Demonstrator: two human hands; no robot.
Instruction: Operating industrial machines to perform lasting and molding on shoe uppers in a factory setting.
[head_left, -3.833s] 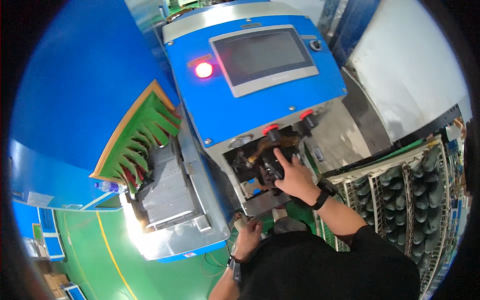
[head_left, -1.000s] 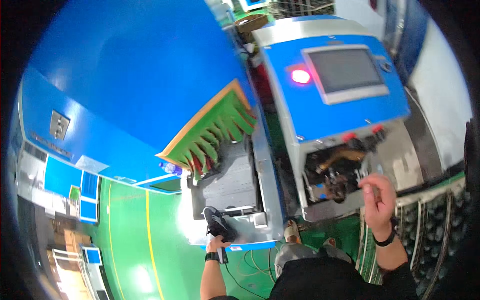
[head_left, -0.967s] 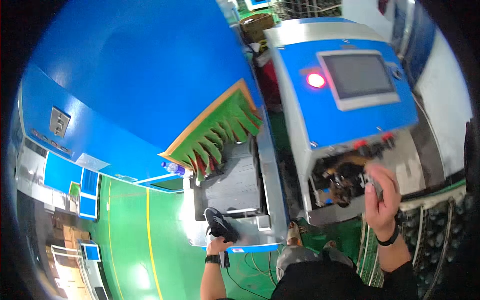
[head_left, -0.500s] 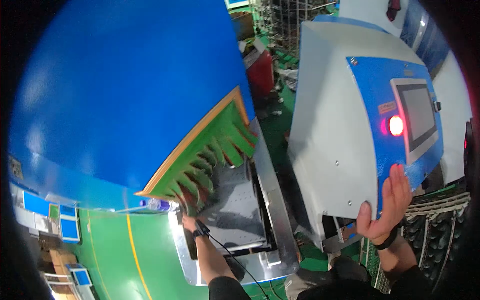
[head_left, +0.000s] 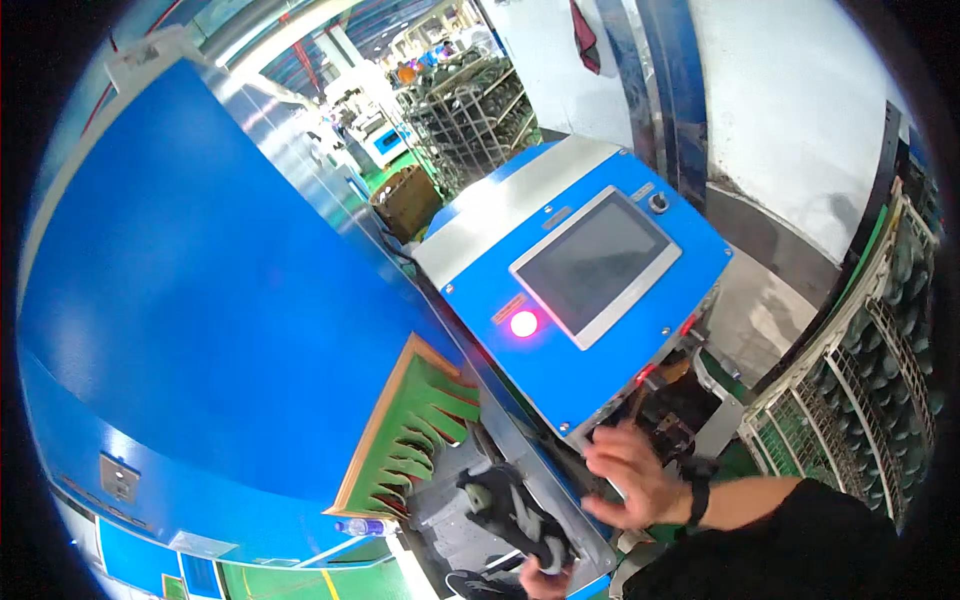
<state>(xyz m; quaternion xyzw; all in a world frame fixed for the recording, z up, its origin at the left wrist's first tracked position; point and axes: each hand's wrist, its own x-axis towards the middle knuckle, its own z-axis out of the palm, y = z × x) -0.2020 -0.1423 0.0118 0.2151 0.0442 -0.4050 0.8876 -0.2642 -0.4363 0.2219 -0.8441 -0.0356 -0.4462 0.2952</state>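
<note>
At the bottom of the view, my left hand (head_left: 546,580) is closed on the near end of a black and grey shoe (head_left: 515,515). The shoe lies tilted over the grey metal bed (head_left: 450,510) in front of the opening with the slit green curtain (head_left: 425,440). A second dark item (head_left: 478,584) with a pale curved line lies beside it, partly cut off. My right hand (head_left: 640,482), fingers apart, is just below the lower edge of the blue control panel (head_left: 600,300) and appears to hold nothing.
A large blue machine housing (head_left: 200,280) fills the left. The panel carries a screen (head_left: 598,265) and a glowing red button (head_left: 523,323). Wire racks (head_left: 870,370) of dark pieces stand at right. A purple-capped bottle (head_left: 360,527) is by the curtain's lower corner.
The view has swung up and to the right. The shoe has come into view in my left hand. My right hand has moved off the control box's side, to below the panel.
</note>
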